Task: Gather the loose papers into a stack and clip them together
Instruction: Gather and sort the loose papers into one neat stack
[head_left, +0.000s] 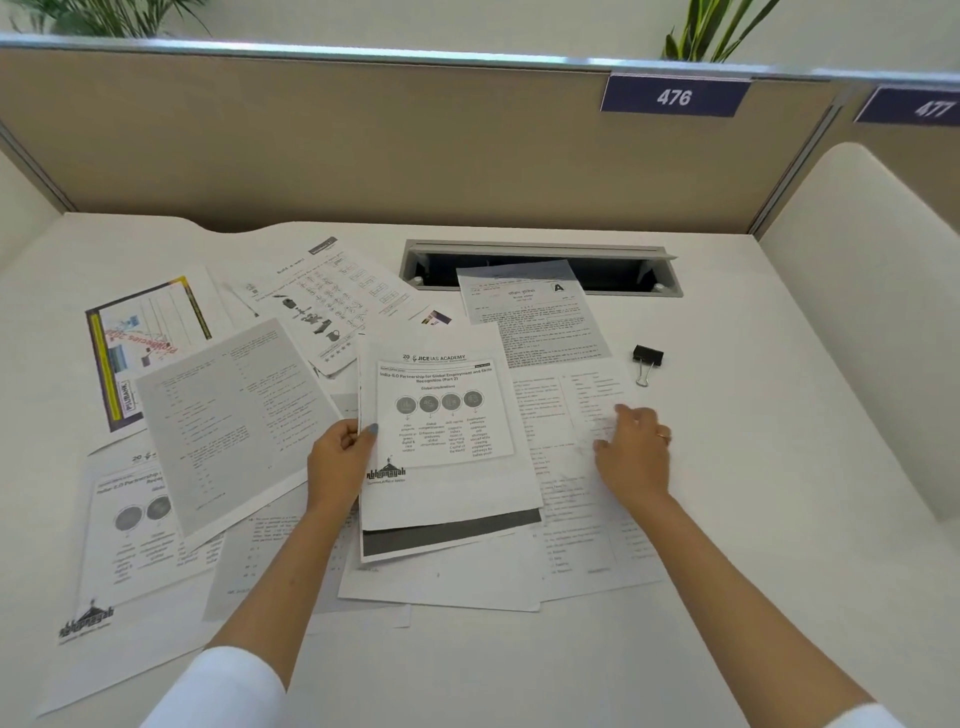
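Observation:
Several loose printed papers lie scattered over the white desk (753, 519). My left hand (340, 462) grips the left edge of a small stack (447, 441) whose top sheet shows a row of round icons, thumb on top. My right hand (631, 452) rests with fingers spread on a text sheet (576, 499) to the right of that stack. A black binder clip (647, 359) lies on the desk beyond my right hand, apart from the papers. More sheets lie to the left, among them a grey text page (234, 421) and a colourful flyer (140, 343).
An open cable tray (540, 267) is sunk into the desk at the back, with one sheet (535, 312) partly over its front edge. A beige partition (363, 145) closes the back. A white side panel (872, 312) stands at the right.

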